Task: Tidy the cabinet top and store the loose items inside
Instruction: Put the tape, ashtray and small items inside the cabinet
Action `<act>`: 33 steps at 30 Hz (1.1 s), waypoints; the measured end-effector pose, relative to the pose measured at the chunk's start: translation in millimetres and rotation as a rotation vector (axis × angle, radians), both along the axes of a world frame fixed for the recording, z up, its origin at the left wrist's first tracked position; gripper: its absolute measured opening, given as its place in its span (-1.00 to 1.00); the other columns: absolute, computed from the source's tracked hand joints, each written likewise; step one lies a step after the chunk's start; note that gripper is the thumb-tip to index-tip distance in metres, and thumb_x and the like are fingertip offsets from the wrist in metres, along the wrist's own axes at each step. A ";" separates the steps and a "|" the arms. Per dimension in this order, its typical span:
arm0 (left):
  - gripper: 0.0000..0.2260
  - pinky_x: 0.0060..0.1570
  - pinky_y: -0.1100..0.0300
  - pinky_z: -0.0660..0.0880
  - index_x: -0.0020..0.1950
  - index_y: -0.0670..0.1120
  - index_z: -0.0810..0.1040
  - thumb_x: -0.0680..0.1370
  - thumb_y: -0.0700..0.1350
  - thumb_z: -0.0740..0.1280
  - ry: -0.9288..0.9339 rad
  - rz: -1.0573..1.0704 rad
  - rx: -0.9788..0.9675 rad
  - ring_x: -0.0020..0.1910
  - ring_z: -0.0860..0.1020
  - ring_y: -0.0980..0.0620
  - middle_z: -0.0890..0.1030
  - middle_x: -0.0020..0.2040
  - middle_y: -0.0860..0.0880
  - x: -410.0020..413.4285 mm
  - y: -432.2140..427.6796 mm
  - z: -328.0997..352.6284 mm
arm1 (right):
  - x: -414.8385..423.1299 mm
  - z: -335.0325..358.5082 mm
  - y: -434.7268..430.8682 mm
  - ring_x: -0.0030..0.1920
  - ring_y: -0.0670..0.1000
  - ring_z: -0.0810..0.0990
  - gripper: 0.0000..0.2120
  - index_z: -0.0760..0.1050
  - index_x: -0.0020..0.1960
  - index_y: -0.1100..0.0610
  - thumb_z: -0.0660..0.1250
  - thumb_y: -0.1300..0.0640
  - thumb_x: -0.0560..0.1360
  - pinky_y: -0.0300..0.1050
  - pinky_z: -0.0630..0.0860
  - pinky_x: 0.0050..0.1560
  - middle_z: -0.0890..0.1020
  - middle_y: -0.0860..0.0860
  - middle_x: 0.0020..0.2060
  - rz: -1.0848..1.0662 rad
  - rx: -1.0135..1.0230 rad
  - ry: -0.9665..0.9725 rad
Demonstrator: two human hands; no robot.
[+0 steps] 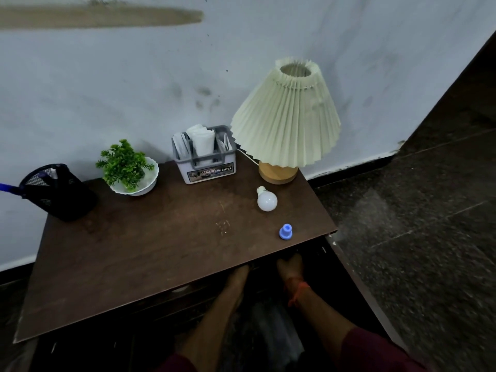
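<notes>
Fingers of the left hand [237, 275] and the right hand [290, 265] are out of sight. Both hands reach under the front edge of the cabinet top [150, 251] into the dark space below it, and only the backs of the hands and the wrists show. Whether the fingers are spread or curled, and whether they grip anything, cannot be determined. The hands sit side by side, near each other, right of the middle of the front edge. An orange thread [298, 289] circles the right wrist, and dark red sleeves cover the forearms further back.

Loose items on the top:
- Light bulb [267, 200]: white, lying on its side with the base pointing toward the wall, just in front of the lamp base. It is well apart from both hands, further back on the surface.
- Blue cap [285, 232]: a small plastic piece near the front right corner, close to the front edge. It is the item nearest the right hand. It rests on the upper surface while the hand is below the edge, so there is no contact.

Items along the wall, right to left:
- Lamp [288, 116]: pleated cream shade, round wooden base.
- Grey caddy [206, 162]: holds white papers and a white roll.
- Green plant [124, 163]: set in a white scalloped bowl.
- Black mesh pen holder [57, 191]: at the rear left corner, with a blue handle [6, 187] beside it at the frame edge.
</notes>
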State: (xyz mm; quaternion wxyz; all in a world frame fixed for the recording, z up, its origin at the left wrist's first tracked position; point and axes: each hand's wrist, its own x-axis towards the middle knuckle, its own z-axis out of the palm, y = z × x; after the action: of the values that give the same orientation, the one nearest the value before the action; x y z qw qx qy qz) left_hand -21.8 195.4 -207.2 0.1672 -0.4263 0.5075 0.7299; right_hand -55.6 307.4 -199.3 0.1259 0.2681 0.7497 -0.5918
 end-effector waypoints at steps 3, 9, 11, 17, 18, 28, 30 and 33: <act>-0.91 0.23 -0.04 0.42 -0.04 -0.12 0.53 0.54 -0.25 0.24 0.025 0.066 -0.189 0.03 0.48 -0.09 0.54 0.04 -0.19 8.2 9.5 11.2 | 15.1 9.1 -0.7 0.19 0.16 0.57 -0.67 0.55 0.15 0.33 0.30 0.44 0.40 -0.14 0.42 0.18 0.62 0.24 0.12 -0.005 -0.049 0.015; -0.77 -0.31 0.23 0.51 -0.12 -0.17 0.61 0.36 -0.41 0.25 0.200 0.179 -0.112 -0.23 0.57 -0.07 0.63 -0.27 -0.08 46.8 28.7 57.4 | 34.6 -41.0 14.4 0.01 0.07 0.67 -0.62 0.63 -0.08 -0.16 0.37 0.14 0.14 0.17 0.56 0.16 0.72 0.00 -0.07 0.030 -0.129 0.053; -0.68 -0.28 0.27 0.52 -0.02 -0.17 0.61 0.43 -0.48 0.20 0.258 0.157 -0.090 -0.24 0.59 0.02 0.64 -0.22 -0.04 54.2 35.0 68.3 | 41.6 -22.1 17.0 -0.01 0.07 0.68 -0.64 0.62 -0.08 -0.10 0.35 0.18 0.17 0.18 0.57 0.15 0.72 0.01 -0.09 0.019 -0.158 0.048; -0.68 -0.30 0.32 0.56 -0.08 -0.19 0.60 0.46 -0.52 0.17 0.408 0.073 -0.146 -0.27 0.64 0.03 0.66 -0.22 -0.14 82.3 50.4 109.0 | 82.4 82.7 21.4 -0.12 0.05 0.69 -0.77 0.62 -0.15 0.00 0.33 0.31 0.40 0.13 0.62 0.05 0.71 0.04 -0.17 0.005 -0.095 0.117; -0.70 -0.25 0.30 0.58 -0.08 -0.19 0.61 0.47 -0.51 0.19 0.434 0.076 -0.175 -0.25 0.64 0.03 0.66 -0.21 -0.14 84.3 51.4 117.5 | 86.2 92.0 23.5 -0.13 0.05 0.69 -0.79 0.62 -0.17 0.01 0.34 0.32 0.41 0.13 0.62 0.03 0.71 0.05 -0.19 -0.002 -0.088 0.140; -0.66 0.16 0.23 0.52 0.27 -0.15 0.54 0.52 -0.38 0.26 0.563 0.036 -0.308 0.10 0.59 0.13 0.63 0.17 -0.07 63.3 38.2 166.0 | 68.9 143.8 34.5 -0.02 -0.02 0.66 -0.76 0.60 -0.07 0.01 0.34 0.34 0.46 -0.04 0.62 0.02 0.68 0.00 -0.06 -0.055 -0.202 0.310; -0.60 0.24 0.21 0.48 0.36 -0.19 0.47 0.54 -0.40 0.22 0.567 -0.020 -0.293 0.21 0.54 0.08 0.56 0.28 -0.08 57.3 38.7 170.2 | 59.7 139.5 34.1 0.02 -0.04 0.65 -0.73 0.60 -0.02 -0.07 0.35 0.29 0.44 0.04 0.59 0.13 0.68 -0.08 -0.02 0.018 -0.195 0.299; -0.51 0.33 0.10 0.43 0.44 -0.16 0.37 0.51 -0.39 0.21 0.526 -0.104 -0.227 0.31 0.48 0.02 0.48 0.36 -0.05 46.2 40.7 173.2 | 50.7 132.4 31.3 0.07 -0.04 0.64 -0.72 0.60 0.05 -0.15 0.39 0.12 0.38 0.06 0.56 0.20 0.68 -0.11 0.01 0.058 -0.189 0.229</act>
State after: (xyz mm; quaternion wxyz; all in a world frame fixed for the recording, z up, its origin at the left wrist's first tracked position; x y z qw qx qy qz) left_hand 24.4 236.2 -34.0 0.0181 -0.2117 0.6332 0.7443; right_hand -4.9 338.7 -66.9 0.0815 0.1640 0.7076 -0.6825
